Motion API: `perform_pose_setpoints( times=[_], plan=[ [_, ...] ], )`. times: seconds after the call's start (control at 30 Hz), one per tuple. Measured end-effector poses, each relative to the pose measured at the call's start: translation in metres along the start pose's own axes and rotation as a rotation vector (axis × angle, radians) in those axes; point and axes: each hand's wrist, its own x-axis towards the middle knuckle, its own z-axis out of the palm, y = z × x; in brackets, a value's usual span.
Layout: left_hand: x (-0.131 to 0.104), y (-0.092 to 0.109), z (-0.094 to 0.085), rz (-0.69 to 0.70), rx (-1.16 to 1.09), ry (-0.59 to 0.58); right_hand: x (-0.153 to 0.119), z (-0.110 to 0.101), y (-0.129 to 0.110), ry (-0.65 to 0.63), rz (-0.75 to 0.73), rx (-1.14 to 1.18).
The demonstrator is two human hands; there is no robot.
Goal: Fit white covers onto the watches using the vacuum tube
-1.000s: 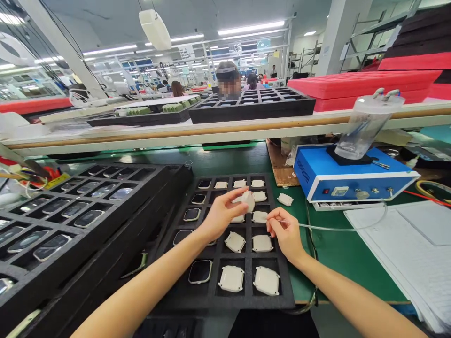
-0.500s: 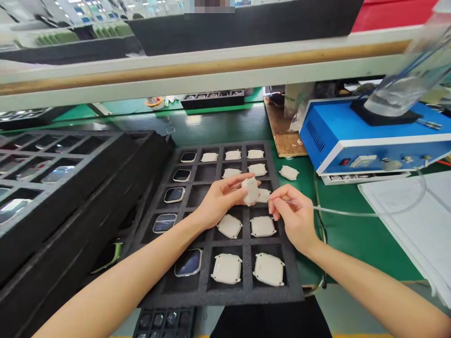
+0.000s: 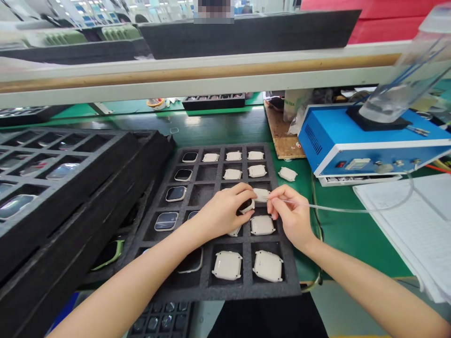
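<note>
A black foam tray (image 3: 225, 295) holds watch bodies in square compartments: dark screens up in the left columns, cream backs up in the right ones. Over its middle, my left hand (image 3: 229, 206) grips a cream watch body (image 3: 248, 205), its dark face partly showing between thumb and fingers. Just to the right, my right hand (image 3: 291, 213) pinches the end of a clear thin tube (image 3: 338, 208). The fingertips of that hand are close to another cream watch body (image 3: 261, 195) in the tray.
Stacked foam trays (image 3: 105, 173) stand at the left. A blue machine (image 3: 369, 141) with a clear cylinder (image 3: 391, 89) is at the right, papers (image 3: 398, 220) in front of it. One loose cream body (image 3: 288, 173) lies beside the tray. A shelf edge (image 3: 211, 75) crosses above.
My left hand has turned over, so the held watch body now shows its dark face instead of its cream back. My right hand has barely moved, still with the tube. The view has shifted slightly.
</note>
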Motion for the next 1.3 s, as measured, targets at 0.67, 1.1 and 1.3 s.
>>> perform_pose_setpoints(
  times=[0.67, 1.1, 1.3],
  plan=[
    [0.004, -0.024, -0.002, -0.160, -0.858, 0.006, -0.003, -0.002, -0.001, -0.092, -0.061, 0.014],
    [0.006, -0.022, 0.007, -0.193, -0.916, 0.055, -0.003, -0.001, -0.001, -0.090, -0.036, -0.009],
    [0.006, -0.021, 0.006, -0.188, -0.915, 0.050, -0.002, -0.001, -0.001, -0.096, -0.031, -0.005]
  ],
)
